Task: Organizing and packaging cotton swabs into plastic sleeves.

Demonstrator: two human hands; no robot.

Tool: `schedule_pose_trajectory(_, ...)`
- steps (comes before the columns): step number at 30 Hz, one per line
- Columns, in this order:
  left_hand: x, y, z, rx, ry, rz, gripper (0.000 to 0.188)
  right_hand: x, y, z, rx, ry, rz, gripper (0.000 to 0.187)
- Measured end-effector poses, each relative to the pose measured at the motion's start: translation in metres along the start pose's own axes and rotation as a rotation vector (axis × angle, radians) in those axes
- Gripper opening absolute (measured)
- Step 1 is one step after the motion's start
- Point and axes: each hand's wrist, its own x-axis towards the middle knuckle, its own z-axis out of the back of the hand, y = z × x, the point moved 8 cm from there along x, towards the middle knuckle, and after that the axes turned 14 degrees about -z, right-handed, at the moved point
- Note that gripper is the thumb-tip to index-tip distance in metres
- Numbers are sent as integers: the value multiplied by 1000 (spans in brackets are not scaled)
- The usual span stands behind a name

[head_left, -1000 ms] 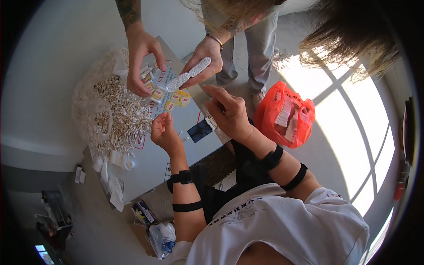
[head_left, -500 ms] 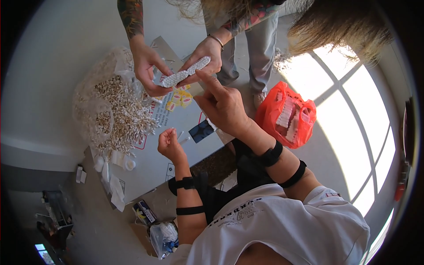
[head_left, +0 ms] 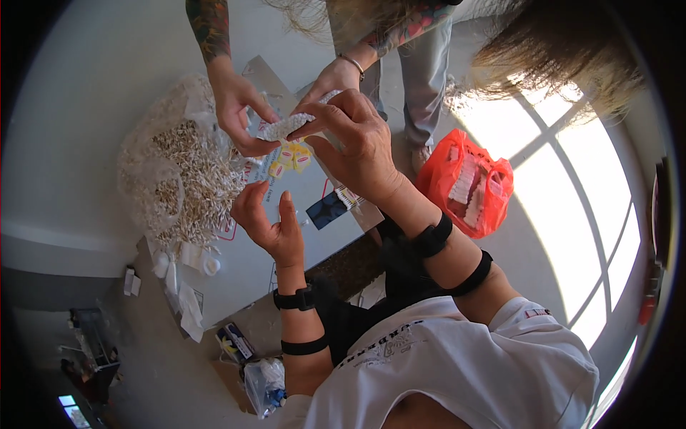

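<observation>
A co-worker's hands (head_left: 243, 118) hold a white, bumpy-topped strip of packed cotton swabs (head_left: 282, 130) above the table. My right hand (head_left: 357, 146) reaches over the strip's middle, index finger and thumb apart around its near side; whether they touch it I cannot tell. Lower and to the left, my left hand (head_left: 268, 225) is held palm-up, fingers spread, holding nothing. Beside it lies a large heap of loose cotton swabs (head_left: 189, 175) in a clear plastic bag (head_left: 136, 154). Several yellow labelled packets (head_left: 291, 157) lie under the co-worker's hands.
A dark phone-like slab (head_left: 326, 209) lies near the edge of the grey table (head_left: 243, 286), with a small swab pack (head_left: 348, 197) beside it. A red plastic bag (head_left: 471, 182) holding pink and white packs stands at right. Boxes and a clear bag (head_left: 264, 386) sit below.
My right hand has gone from pointing at the strip to reaching over it with bent fingers. My left hand has moved left and up, its fingers opening. The strip has tilted.
</observation>
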Motion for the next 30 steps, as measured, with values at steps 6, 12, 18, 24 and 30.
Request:
schedule_pose_trajectory(6,97,-33,-17,52,163,-387,46,11,5,-3,17,-15,3,25)
schedule_pose_trajectory(12,103,-18,-36,17,253,-347,35,-9,0,-2,74,-26,28,24)
schedule_pose_trajectory(18,97,-13,-39,-8,213,-330,26,-22,9,-4,26,-16,94,28)
schedule_pose_trajectory(24,93,-16,-38,1,156,-324,24,-30,13,-12,-60,-2,141,39)
schedule_pose_trajectory(30,93,-17,-36,9,132,-312,25,-31,16,-13,-126,10,155,41)
